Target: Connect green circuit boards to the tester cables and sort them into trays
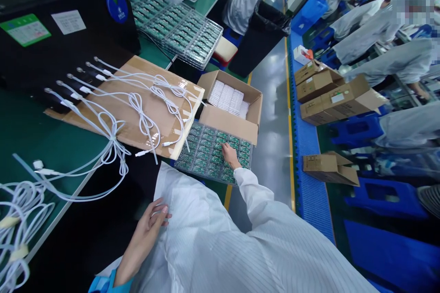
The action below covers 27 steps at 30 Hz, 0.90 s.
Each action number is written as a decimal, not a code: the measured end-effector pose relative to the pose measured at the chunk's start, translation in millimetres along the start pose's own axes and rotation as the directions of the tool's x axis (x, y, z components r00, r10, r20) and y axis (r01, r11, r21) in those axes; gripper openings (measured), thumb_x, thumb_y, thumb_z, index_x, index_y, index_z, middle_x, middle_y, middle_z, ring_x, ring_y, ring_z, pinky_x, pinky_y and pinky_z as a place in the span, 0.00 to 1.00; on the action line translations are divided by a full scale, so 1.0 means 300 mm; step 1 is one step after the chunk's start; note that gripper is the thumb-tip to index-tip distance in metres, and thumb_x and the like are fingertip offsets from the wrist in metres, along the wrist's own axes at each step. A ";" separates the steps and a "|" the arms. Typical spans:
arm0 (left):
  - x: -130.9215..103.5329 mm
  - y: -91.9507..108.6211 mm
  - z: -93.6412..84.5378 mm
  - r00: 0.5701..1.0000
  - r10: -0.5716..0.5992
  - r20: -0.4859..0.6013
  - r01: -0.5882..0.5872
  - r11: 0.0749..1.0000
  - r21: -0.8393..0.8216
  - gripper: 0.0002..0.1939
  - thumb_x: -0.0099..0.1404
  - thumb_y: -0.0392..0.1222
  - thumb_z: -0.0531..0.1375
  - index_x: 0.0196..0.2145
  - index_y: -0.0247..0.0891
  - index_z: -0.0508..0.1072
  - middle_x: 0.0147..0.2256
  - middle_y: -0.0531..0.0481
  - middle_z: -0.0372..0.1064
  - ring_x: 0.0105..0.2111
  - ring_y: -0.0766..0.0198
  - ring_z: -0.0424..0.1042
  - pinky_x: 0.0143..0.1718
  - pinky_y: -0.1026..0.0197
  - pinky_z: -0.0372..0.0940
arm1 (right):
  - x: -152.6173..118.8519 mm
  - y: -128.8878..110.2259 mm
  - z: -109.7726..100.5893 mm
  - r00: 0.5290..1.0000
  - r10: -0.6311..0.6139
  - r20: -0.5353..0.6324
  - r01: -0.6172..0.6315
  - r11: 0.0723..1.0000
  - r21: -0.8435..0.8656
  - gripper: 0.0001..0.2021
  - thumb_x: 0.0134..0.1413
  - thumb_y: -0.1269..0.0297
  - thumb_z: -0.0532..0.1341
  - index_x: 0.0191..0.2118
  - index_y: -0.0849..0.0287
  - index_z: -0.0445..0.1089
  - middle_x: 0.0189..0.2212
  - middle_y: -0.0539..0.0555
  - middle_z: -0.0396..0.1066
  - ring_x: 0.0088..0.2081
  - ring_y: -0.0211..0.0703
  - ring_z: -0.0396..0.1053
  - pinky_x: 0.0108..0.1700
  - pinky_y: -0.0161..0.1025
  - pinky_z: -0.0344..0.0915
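- Head view; landmark: tray (206, 176) of green circuit boards (215, 158), located just beyond the wearer's lap.
- Right hand (231, 155) placed over the tray's middle, fingertips bunched at the boards; whether one is pinched cannot be told.
- Left hand (147, 229) held short of the tray, to its left, fingers loosely curled, coat (192, 219) touched.
- Tray's far edge partly blocked in view by the flap of an open carton (228, 121); white pieces (227, 97) stacked inside.
- Tray's left edge bordered by a cardboard sheet (165, 130), strewn with tied white cables (112, 138); cable tips poked toward the tray.
- Stacked trays (201, 62) and black bin (250, 41) seen beyond the tray, past the carton.
- Black cabinet (103, 46) set far left of the tray.
- Right of the tray, across a walkway: cardboard boxes (330, 96) lined up on a blue strip (309, 192), co-workers (371, 23) seen behind.
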<state>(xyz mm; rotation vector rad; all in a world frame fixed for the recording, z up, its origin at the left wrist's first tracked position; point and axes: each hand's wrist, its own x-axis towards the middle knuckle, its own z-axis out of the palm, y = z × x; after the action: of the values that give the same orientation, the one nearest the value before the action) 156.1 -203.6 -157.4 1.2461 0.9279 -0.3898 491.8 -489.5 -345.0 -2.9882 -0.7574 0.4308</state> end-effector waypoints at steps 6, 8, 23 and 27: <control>0.001 0.014 0.009 1.000 0.014 -0.013 -0.015 1.000 -0.010 0.44 0.58 0.70 0.65 0.62 0.37 0.66 0.57 0.35 0.71 0.51 0.48 0.76 0.52 0.50 0.72 | -0.266 -0.076 0.089 0.998 -0.070 0.001 0.070 0.997 -0.012 0.16 0.70 0.67 0.55 0.57 0.58 0.75 0.48 0.61 0.77 0.48 0.45 0.74 0.43 0.33 0.66; 0.004 0.017 0.019 1.000 0.016 0.002 -0.016 1.000 0.000 0.45 0.58 0.71 0.64 0.62 0.37 0.65 0.57 0.34 0.70 0.51 0.47 0.76 0.53 0.50 0.71 | -0.329 -0.107 0.143 0.998 -0.065 -0.002 0.065 0.998 -0.008 0.14 0.69 0.67 0.57 0.54 0.58 0.77 0.47 0.60 0.78 0.47 0.44 0.74 0.41 0.33 0.66; -0.024 0.034 -0.004 0.986 0.165 -0.007 -0.165 0.986 0.013 0.42 0.61 0.69 0.63 0.63 0.39 0.63 0.56 0.38 0.70 0.51 0.50 0.75 0.54 0.50 0.71 | -0.356 -0.147 0.309 0.979 0.047 -0.196 -0.024 0.993 0.119 0.17 0.69 0.71 0.54 0.51 0.55 0.79 0.50 0.58 0.79 0.49 0.44 0.73 0.48 0.36 0.69; -0.016 0.020 0.005 0.973 0.224 -0.058 -0.227 0.972 -0.053 0.39 0.61 0.67 0.64 0.60 0.39 0.66 0.52 0.40 0.72 0.47 0.53 0.77 0.50 0.53 0.72 | -0.377 -0.172 0.295 0.960 0.016 -0.278 0.020 0.992 0.127 0.19 0.68 0.67 0.51 0.49 0.59 0.80 0.49 0.61 0.79 0.47 0.49 0.74 0.51 0.42 0.71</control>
<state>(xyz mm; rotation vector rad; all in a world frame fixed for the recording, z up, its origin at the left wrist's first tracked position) 158.1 -204.3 -149.9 1.2959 0.8244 -0.1495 348.5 -500.8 -395.9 -2.8402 -0.6773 0.0505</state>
